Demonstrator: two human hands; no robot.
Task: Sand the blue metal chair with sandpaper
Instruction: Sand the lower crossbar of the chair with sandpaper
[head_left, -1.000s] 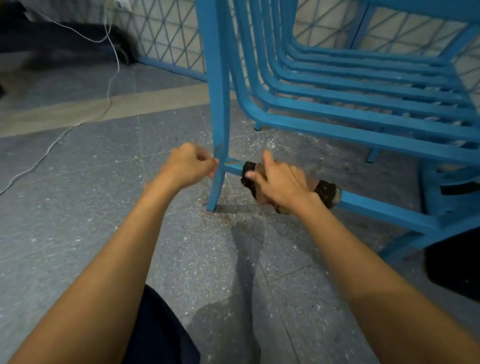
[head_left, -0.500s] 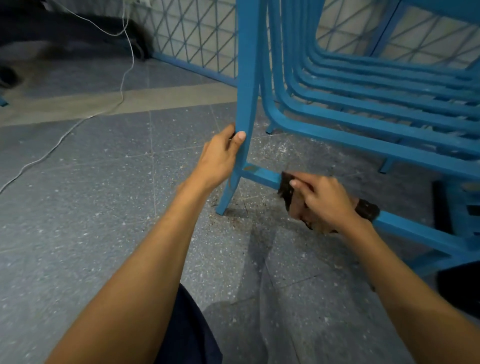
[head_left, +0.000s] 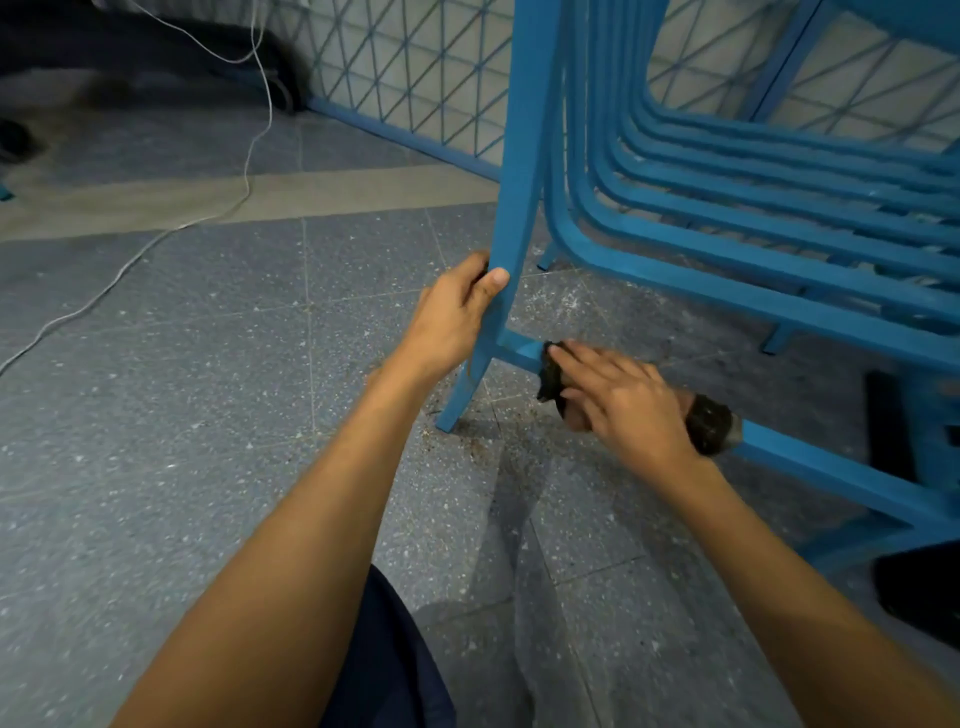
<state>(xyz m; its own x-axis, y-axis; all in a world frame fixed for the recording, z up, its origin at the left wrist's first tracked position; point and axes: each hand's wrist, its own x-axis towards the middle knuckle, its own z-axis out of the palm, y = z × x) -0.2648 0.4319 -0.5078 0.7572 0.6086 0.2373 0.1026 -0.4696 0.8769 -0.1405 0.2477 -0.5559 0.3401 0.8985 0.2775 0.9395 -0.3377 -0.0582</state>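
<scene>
The blue metal chair (head_left: 524, 171) stands on the grey speckled floor (head_left: 182, 415), with 1 front leg (head_left: 470, 384) planted near the centre of the view and a low crossbar (head_left: 519, 353) running from it toward the right. The left hand (head_left: 452, 317) is clamped around that leg just above the crossbar joint, thumb across the near face, evidently steadying the frame. The right hand (head_left: 623, 400) lies over the crossbar beside the joint, fingers extended and pressed flat on a dark sheet of sandpaper (head_left: 550, 371) that is folded over the bar. A second dark patch (head_left: 709, 431) shows on the bar behind the wrist; it appears to be the far end of the same sheet, though the hand hides the connection.

Brownish dust and grit (head_left: 467, 441) lie scattered on the floor around the foot of the leg and beneath the bar, which indicates that abrasion has taken place in this area. The leg shows a small scuffed mark near the joint. The seat and back slats (head_left: 753, 228), the upper leg and the remaining length of crossbar toward the right carry unbroken blue paint with no visible dulling.

Assessment: work is confined to the lower front corner. The task is judged to be at an early stage, with most of the frame untreated.
</scene>
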